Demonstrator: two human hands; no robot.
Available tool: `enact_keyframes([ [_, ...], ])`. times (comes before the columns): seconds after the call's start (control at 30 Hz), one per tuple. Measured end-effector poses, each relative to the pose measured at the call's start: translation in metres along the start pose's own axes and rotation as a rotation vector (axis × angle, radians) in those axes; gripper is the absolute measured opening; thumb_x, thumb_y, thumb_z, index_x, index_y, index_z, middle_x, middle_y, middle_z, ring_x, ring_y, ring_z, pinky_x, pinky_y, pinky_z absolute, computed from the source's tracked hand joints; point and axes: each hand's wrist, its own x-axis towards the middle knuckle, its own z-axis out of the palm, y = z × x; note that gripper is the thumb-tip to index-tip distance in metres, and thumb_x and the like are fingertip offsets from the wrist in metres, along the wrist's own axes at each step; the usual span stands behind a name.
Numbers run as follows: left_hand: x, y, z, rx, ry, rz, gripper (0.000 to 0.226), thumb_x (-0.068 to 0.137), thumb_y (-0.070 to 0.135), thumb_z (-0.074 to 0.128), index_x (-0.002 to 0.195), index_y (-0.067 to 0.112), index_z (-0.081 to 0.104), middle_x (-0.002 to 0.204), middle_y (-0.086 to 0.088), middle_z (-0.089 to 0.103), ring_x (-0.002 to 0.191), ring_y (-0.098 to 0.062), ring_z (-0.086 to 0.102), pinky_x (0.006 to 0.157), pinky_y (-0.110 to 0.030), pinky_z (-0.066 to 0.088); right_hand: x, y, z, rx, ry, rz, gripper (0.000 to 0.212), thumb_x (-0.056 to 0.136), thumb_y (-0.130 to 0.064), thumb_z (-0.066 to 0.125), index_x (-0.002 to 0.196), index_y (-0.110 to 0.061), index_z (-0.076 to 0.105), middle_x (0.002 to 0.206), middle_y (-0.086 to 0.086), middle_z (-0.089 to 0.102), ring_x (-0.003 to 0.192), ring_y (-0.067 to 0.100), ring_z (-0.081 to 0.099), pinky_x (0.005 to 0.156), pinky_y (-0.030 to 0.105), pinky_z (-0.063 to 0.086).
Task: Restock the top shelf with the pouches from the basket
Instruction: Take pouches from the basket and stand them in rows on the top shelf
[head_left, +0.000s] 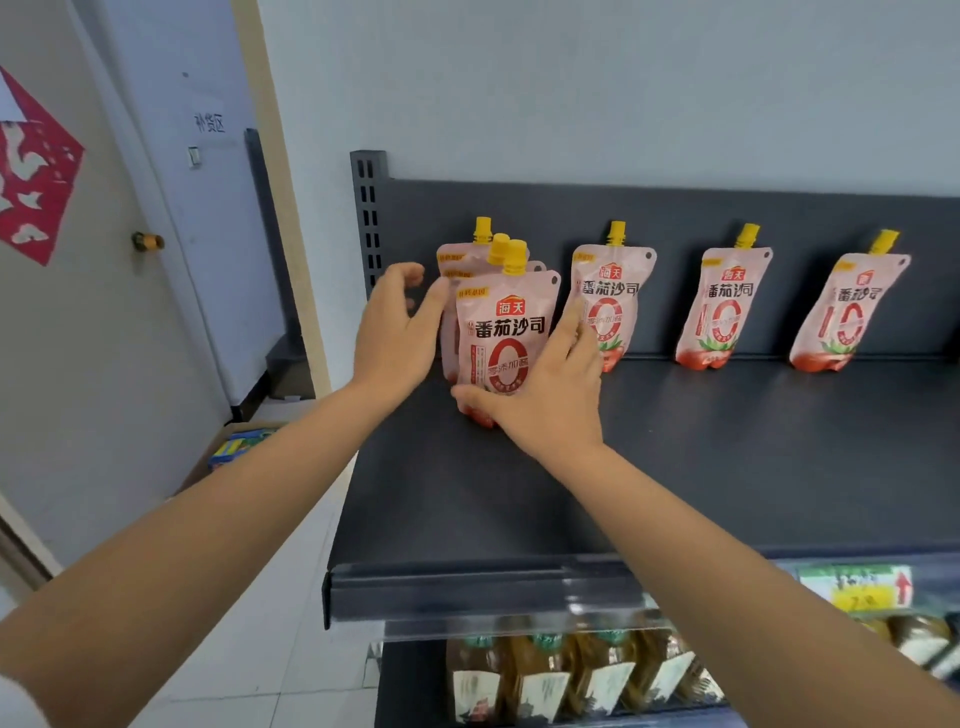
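On the dark grey top shelf (727, 467), a row of three pink spouted pouches with yellow caps stands one behind another at the left end. My right hand (545, 400) holds the front pouch (506, 322) upright, thumb at its base and fingers up its right edge. To its left is my left hand (397, 332), fingers spread, thumb near the upper left edge. The two pouches behind (467, 260) are mostly hidden. Further right, three single pouches (613, 280) (727, 306) (852, 312) lean against the back panel. No basket is in view.
The slotted shelf upright (369, 208) rises just left of the pouches. Bottles of yellow liquid (571, 670) fill the shelf below, under a price tag strip (857, 587). A cardboard box (234, 447) sits on the floor at left, near a door (104, 312).
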Motion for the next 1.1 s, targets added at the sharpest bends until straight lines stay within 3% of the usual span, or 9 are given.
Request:
enact_keyframes([
  [0.13,-0.016,0.025,-0.022,0.288,0.047,0.282,0.066,0.09,0.06,0.046,0.139,0.016,0.04,0.142,-0.003,0.044,0.128,-0.021,0.042,0.103,-0.039,0.038,-0.015,0.021,-0.044,-0.245,0.064,-0.045,0.121,0.07,-0.07,0.067,0.154,-0.02,-0.004,0.157,0.017,0.014,0.144,0.037,0.015,0.115,0.055,0.022],
  [0.23,-0.035,0.053,-0.031,0.468,0.066,0.441,0.073,0.088,0.064,0.046,0.141,0.014,0.039,0.141,-0.008,0.042,0.126,-0.028,0.042,0.099,-0.041,0.036,-0.031,0.04,-0.082,-0.354,0.1,-0.025,0.113,0.073,-0.07,0.063,0.155,-0.024,-0.001,0.158,0.016,0.016,0.144,0.037,0.015,0.116,0.055,0.021],
  [0.4,-0.099,0.103,-0.003,0.6,-0.04,0.59,0.087,0.078,0.077,0.037,0.139,0.016,0.042,0.139,-0.009,0.046,0.123,-0.032,0.044,0.095,-0.047,0.038,-0.074,0.076,-0.146,-0.474,0.117,0.007,0.105,0.078,-0.069,0.059,0.155,-0.024,0.003,0.157,0.014,0.019,0.143,0.037,0.019,0.115,0.054,0.022],
  [0.8,-0.317,0.225,0.154,0.615,-0.355,0.691,0.094,0.077,0.084,0.03,0.14,0.017,0.044,0.142,-0.011,0.046,0.125,-0.032,0.045,0.096,-0.044,0.038,-0.227,0.228,-0.326,-0.536,0.057,0.178,0.095,0.085,-0.062,0.055,0.155,-0.024,0.002,0.156,0.011,0.018,0.141,0.035,0.024,0.11,0.048,0.031],
  [1.1,-0.436,0.236,0.308,0.635,-0.737,0.715,0.099,0.071,0.087,0.029,0.133,0.014,0.052,0.128,-0.011,0.056,0.112,-0.033,0.054,0.088,-0.044,0.044,-0.283,0.381,-0.388,-0.505,-0.113,0.497,0.09,0.089,-0.052,0.058,0.154,-0.019,0.004,0.15,0.013,0.03,0.135,0.035,0.034,0.102,0.045,0.04],
])
